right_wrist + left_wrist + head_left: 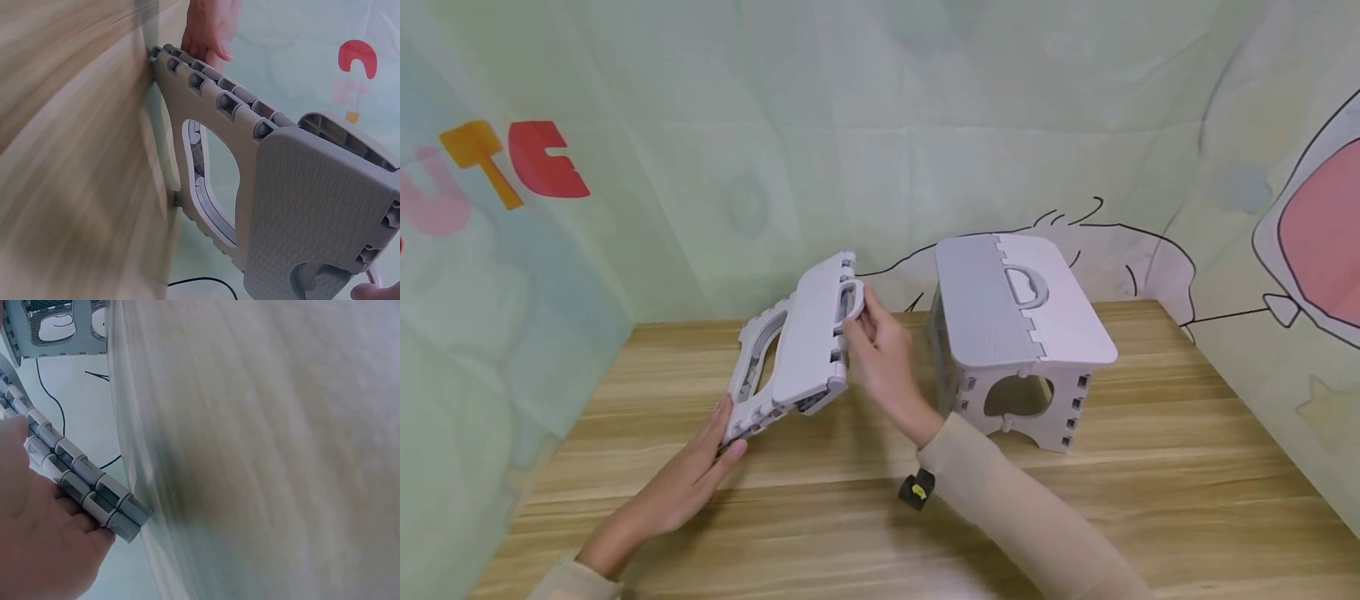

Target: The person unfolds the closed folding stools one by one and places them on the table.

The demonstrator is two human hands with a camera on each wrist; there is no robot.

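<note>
Holds a partly folded, pale-grey rectangular plastic stool [808, 329] tilted, edge down on the brown wood-grain tabletop [805, 517], left of an upright grey-and-white plastic stool [985, 308]. Shows the right-hand grip [887, 358] clamped on the tilted stool's looped grey handle [859, 293] and the left-hand grip [692, 475] clamped about its lower edge.

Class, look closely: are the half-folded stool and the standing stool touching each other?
Apart. The head view shows the half-folded stool left of the standing stool, with the right hand and a strip of backdrop visible between them.
</note>
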